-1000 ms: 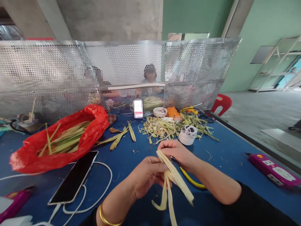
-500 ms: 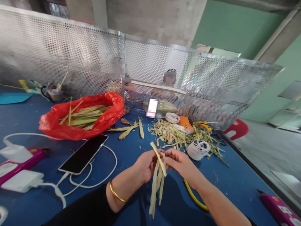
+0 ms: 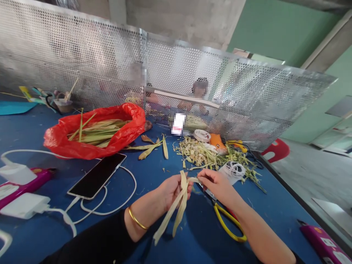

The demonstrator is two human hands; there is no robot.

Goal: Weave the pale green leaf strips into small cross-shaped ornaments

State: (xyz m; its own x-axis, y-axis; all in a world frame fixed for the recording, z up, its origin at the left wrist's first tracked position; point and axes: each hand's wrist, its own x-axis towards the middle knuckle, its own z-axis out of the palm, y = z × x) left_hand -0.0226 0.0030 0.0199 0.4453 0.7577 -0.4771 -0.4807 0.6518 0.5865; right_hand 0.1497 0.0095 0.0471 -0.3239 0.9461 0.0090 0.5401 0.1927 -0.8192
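Several pale dried husk strips (image 3: 178, 207) hang from my left hand (image 3: 172, 190), whose fingers are closed on them. My right hand (image 3: 216, 185) pinches the end of one strip and draws it out to the right, so that it spans the gap between the hands. Under my right hand, scissors (image 3: 229, 225) with yellow handles lie on the blue table, their blades partly covered by the hand. Close behind that hand is a white spool (image 3: 233, 171) wound with thin cord.
A red plastic bag (image 3: 55, 141) of long husks (image 3: 106, 132) sits at left. In front lie a phone (image 3: 96, 176), white cables and a purple power strip (image 3: 30, 183). A heap of husk scraps (image 3: 199, 152) lies ahead. Beyond a perforated metal screen (image 3: 176, 69) are two people.
My right hand has moved slightly right, away from my left, pulling a strip end with it. The hanging strips have swung left, and more of the scissors shows.
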